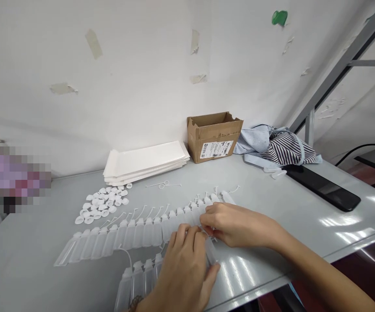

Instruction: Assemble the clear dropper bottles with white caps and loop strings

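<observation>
A long row of translucent plastic bottles (120,236) lies side by side across the grey table, with thin white strips sticking out at many of their necks. A second row of such bottles (137,281) lies nearer me, partly hidden by my left hand (182,264). That hand is closed around one plastic bottle (211,252), its thumb on the near side. My right hand (224,223) meets it at the bottle's upper end, fingertips pinched together; what they grip is hidden. Small white caps (101,203) lie in a loose pile to the left.
White flat sheets (147,160) are stacked by the wall, beside an open cardboard box (218,138). Striped and blue cloth (281,145), a black phone (322,186) and small clear pieces (275,172) lie right. Ring-ended white strips (163,184) lie behind the bottles. A blurred patch is at far left.
</observation>
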`<state>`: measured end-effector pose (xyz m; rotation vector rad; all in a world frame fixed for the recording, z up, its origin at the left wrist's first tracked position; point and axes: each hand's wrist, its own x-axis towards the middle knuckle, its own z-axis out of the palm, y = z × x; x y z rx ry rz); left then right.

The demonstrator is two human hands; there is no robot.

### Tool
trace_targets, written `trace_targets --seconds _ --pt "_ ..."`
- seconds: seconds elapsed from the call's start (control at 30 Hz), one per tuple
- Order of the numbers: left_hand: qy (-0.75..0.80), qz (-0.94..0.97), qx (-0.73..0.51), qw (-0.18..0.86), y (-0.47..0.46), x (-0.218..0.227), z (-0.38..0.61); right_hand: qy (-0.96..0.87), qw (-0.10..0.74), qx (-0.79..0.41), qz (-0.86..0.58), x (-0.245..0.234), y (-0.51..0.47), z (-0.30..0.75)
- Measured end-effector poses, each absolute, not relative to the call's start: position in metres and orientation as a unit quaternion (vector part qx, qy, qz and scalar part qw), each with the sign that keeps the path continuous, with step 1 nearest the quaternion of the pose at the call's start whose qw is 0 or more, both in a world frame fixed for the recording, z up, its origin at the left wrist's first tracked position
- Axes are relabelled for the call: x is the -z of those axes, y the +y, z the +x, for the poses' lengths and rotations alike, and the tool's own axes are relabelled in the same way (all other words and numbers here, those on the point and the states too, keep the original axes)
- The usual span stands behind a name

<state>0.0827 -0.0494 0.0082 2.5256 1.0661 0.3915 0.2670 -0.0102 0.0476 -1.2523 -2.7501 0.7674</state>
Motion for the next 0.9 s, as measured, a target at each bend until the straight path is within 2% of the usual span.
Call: trace_targets --seconds 0.3,0.4,0.5,0.67,0.73,0.9 --pt "0.353 0.915 -0.161 0.108 -0.056 -0.01 0.074 -0.871 -0.002 -0.249 -0.424 -0.054 -0.011 0.268" --pt "0.376 0.9 -0.191 0.113 -0.028 -0.027 0.064 -0.86 0.027 -0.269 -0.432 -0.061 -0.008 0.276" --pt "0.454 0.868 -0.174 0.107 0.023 -0.038 0.048 -0.834 0.096 -0.272 -0.471 -0.07 -0.001 0.291" --pt "0.468 0.862 -0.167 0.096 0.091 -0.026 0.026 -0.745 0.211 -0.117 -0.622 -0.07 0.022 0.338" --pt "0.464 0.864 -0.165 0.1 0.103 -0.017 0.024 -0.678 0.193 -0.034 -0.708 -0.065 0.03 0.362" --pt "0.459 0.867 -0.161 0.111 0.106 -0.01 0.024 -0.583 0.14 0.016 -0.8 -0.051 0.037 0.415"
